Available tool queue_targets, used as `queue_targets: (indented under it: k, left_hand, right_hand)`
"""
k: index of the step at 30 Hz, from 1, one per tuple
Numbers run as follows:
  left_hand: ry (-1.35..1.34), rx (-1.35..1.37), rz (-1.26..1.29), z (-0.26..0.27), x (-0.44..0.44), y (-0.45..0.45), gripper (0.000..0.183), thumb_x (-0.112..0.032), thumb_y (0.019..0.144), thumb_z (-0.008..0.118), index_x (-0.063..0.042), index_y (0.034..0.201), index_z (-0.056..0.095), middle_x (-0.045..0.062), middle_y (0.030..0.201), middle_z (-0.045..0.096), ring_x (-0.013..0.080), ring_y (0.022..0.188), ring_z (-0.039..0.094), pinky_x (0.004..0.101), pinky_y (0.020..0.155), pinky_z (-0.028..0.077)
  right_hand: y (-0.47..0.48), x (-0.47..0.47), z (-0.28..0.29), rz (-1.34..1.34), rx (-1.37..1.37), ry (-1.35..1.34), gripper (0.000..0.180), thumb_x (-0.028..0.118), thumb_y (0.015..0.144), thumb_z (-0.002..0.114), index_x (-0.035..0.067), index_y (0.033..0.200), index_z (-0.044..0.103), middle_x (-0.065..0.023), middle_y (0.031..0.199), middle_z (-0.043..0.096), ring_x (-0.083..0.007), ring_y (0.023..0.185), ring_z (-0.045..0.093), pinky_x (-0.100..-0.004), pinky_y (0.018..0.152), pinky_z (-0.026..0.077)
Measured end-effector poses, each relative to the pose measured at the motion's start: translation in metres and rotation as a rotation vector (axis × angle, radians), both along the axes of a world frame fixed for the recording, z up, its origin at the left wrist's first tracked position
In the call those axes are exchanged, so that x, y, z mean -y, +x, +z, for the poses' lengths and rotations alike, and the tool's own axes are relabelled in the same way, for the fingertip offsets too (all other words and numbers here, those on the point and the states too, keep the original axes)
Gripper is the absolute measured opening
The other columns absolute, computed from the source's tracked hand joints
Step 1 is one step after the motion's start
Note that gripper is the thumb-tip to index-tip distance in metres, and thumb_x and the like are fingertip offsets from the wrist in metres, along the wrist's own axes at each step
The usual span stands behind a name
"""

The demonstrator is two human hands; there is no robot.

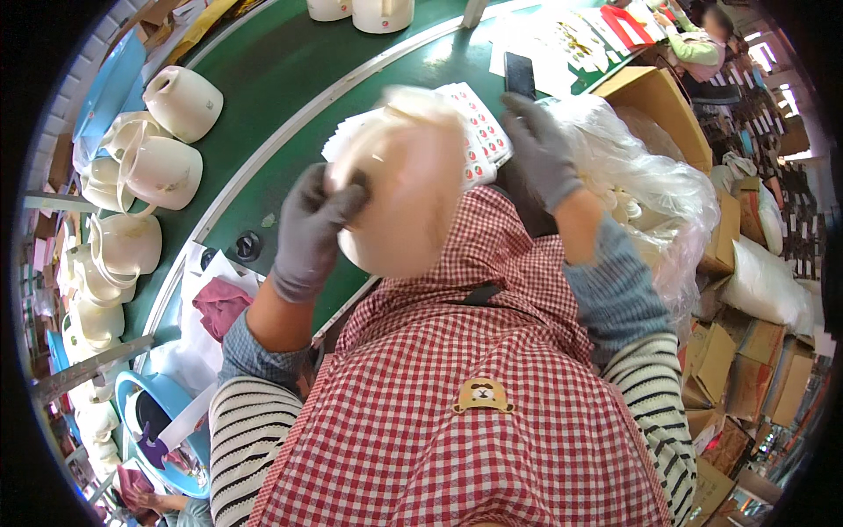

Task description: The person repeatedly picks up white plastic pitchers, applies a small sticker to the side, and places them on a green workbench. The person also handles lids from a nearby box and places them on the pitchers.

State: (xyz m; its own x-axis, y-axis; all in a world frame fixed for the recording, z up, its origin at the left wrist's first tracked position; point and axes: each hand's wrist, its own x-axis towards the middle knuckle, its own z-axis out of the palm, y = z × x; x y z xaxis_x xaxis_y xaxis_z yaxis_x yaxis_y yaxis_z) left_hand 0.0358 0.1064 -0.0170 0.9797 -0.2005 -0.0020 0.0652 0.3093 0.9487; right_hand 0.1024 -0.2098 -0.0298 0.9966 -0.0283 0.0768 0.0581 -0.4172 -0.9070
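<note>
My left hand, in a grey glove, grips a cream ceramic jug at its left side. The jug is tilted and motion-blurred, so which part the fingers hold is unclear. Behind it lie sheets of round red-and-green stickers, partly hidden by the jug. My right hand, gloved too, hovers right of these sheets with its fingers apart and nothing seen in it. Just beyond its fingertips a black phone rests on white paper.
Several cream jugs stand on the green conveyor, beyond a pale rail. A clear plastic bag fills a carton at right. Left of me are a pink cloth and a blue basin. Other people work at far right and lower left.
</note>
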Motion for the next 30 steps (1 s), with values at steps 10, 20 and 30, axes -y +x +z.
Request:
queue_targets:
  k: [10, 20, 30]
  left_hand:
    - [0.269, 0.332, 0.624, -0.105, -0.032, 0.072, 0.022, -0.005, 0.086, 0.075, -0.002, 0.103, 0.061, 0.005, 0.098, 0.067, 0.0120, 0.085, 0.063, 0.0250, 0.073, 0.050]
    - [0.550, 0.241, 0.637, -0.117, -0.041, 0.049, 0.025, -0.005, 0.084, 0.074, 0.000, 0.103, 0.060, 0.009, 0.095, 0.064, 0.0156, 0.080, 0.064, 0.0270, 0.069, 0.051]
    - [1.075, 0.532, 0.060, -0.148, 0.058, 0.039, 0.049, -0.026, 0.081, 0.071, -0.006, 0.124, 0.061, 0.016, 0.135, 0.056, 0.0366, 0.126, 0.051, 0.0479, 0.108, 0.040]
  right_hand:
    - [0.098, -0.119, -0.089, 0.255, -0.340, -0.938, 0.051, 0.045, 0.092, 0.062, 0.023, 0.137, 0.052, -0.0077, 0.137, 0.054, -0.0286, 0.125, 0.056, -0.0483, 0.100, 0.047]
    - [0.104, -0.097, -0.092, 0.019, -0.165, -0.555, 0.036, 0.021, 0.087, 0.053, 0.012, 0.118, 0.067, -0.0146, 0.111, 0.070, -0.0294, 0.100, 0.068, -0.0385, 0.090, 0.050]
    - [0.088, -0.110, -0.092, 0.275, -0.351, -0.821, 0.042, 0.051, 0.095, 0.053, 0.016, 0.111, 0.070, -0.0085, 0.111, 0.071, -0.0275, 0.104, 0.067, -0.0376, 0.091, 0.050]
